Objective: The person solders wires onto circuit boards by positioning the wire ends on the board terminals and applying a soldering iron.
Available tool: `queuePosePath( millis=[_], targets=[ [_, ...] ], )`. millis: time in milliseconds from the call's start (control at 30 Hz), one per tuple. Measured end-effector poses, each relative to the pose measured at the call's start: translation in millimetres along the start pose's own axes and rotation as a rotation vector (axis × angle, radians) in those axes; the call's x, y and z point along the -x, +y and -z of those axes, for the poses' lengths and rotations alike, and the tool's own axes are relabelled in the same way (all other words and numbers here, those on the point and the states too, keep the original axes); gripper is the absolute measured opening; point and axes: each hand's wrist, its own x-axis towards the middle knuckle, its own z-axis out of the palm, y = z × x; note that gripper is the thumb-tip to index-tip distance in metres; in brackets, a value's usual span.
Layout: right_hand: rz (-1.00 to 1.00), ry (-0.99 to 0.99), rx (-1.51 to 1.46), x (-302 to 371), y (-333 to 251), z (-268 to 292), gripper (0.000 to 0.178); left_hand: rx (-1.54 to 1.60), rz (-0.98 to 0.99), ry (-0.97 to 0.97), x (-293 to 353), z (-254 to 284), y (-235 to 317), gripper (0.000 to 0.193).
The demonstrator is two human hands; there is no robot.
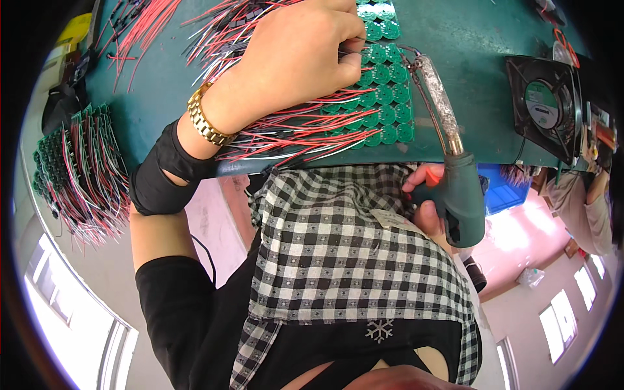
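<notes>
My left hand hangs over the upper middle of the green bench, fingers curled and thumb pressed in. What is pinched there is hidden behind the knuckles. Just beside the fingertips lies a panel of round green circuit boards. Red and white wires run from its left part out under my wrist. In my right hand, below the bench edge, is a dark green soldering gun; a finger rests by its orange trigger. Its metal barrel points up, with the tip end close to the panel's right side.
Loose red wires lie at the upper left. Finished-looking wired panels are stacked at the far left. A black fan stands at the right, above a blue bin. Another person's arm shows at the right edge.
</notes>
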Motion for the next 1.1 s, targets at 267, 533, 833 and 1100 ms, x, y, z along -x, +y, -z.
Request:
queuePosePath(
  millis=[267, 533, 833, 1100],
  targets=[
    [-0.072, 0.022, 0.006, 0.5, -8.7, -1.6, 0.042, 0.007, -0.020, 0.024, 0.6, 0.2, -0.4, 0.006],
    [-0.057, 0.027, 0.017, 1.6, -4.6, 1.6, 0.041, 0.085, -0.093, -0.134, -3.9, 18.5, 1.2, 0.005],
    [-0.059, -0.189, 0.186, 11.8, 8.4, 24.7, 0.048, 0.122, -0.037, -0.010, 19.3, 7.9, 22.2, 0.019],
    [-0.086, -0.180, 0.023, 16.6, 7.6, 28.9, 0.049, 0.056, 0.014, 0.009, 22.8, -13.9, 14.5, 0.010]
  ],
)
